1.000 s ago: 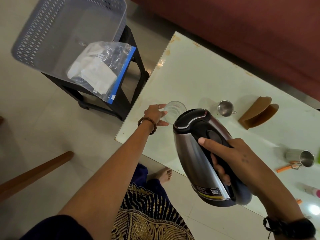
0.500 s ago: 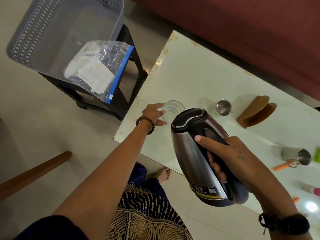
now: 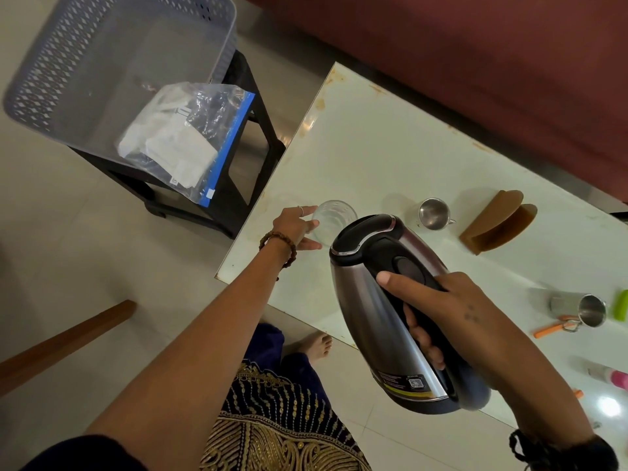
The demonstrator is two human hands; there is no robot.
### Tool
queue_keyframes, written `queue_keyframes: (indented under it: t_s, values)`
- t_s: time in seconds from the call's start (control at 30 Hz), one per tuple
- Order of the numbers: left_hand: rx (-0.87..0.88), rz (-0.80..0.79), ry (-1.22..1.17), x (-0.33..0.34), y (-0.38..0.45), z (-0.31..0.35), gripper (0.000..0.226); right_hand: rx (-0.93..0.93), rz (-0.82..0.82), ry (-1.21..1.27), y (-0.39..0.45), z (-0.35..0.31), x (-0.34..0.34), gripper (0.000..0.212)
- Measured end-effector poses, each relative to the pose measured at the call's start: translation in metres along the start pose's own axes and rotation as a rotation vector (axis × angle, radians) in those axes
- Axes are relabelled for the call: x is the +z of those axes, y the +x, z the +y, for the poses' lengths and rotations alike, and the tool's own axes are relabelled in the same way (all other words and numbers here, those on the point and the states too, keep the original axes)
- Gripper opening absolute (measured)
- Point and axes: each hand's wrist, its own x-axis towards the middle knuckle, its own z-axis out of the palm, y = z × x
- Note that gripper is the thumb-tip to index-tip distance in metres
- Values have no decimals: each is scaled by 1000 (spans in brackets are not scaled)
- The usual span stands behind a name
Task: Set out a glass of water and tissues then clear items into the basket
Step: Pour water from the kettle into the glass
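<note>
A clear drinking glass (image 3: 331, 220) stands upright near the left corner of the white table (image 3: 373, 158). My left hand (image 3: 294, 229) wraps around its left side. My right hand (image 3: 438, 304) grips the black handle of a steel electric kettle (image 3: 370, 311), tilted with its closed lid end pointing at the glass, just right of it. A clear zip bag with white tissues (image 3: 183, 141) hangs over the near rim of the grey plastic basket (image 3: 68, 62). The kettle's spout is hidden from me.
The basket rests on a black stool (image 3: 244, 171) left of the table. On the table stand a small steel cup (image 3: 433, 214), a brown holder (image 3: 499, 222), a steel mug (image 3: 584, 309), an orange tool (image 3: 552, 329) and a pink bottle (image 3: 611, 375). A maroon sofa (image 3: 475, 62) lies behind.
The kettle has risen slightly and shifted toward the glass. My left hand stays on the glass.
</note>
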Motion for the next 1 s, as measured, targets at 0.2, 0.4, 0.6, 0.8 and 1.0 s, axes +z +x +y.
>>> queue_keyframes:
  t_s: [0.2, 0.4, 0.6, 0.8, 1.0]
  values:
    - [7, 14, -1, 1, -1, 0, 43, 14, -18, 51, 2, -2, 0, 58]
    - [2, 19, 0, 2, -2, 1, 44, -60, 84, -69, 1, 1, 2, 49]
    - [4, 20, 2, 2, -1, 1, 43, 39, 26, -8, 2, -3, -1, 53]
    - [-8, 24, -4, 3, -3, 2, 43, -126, 100, -180, 2, 9, -3, 46]
    - [-18, 33, -6, 3, -4, 3, 43, -143, 124, -172, 7, 11, -6, 45]
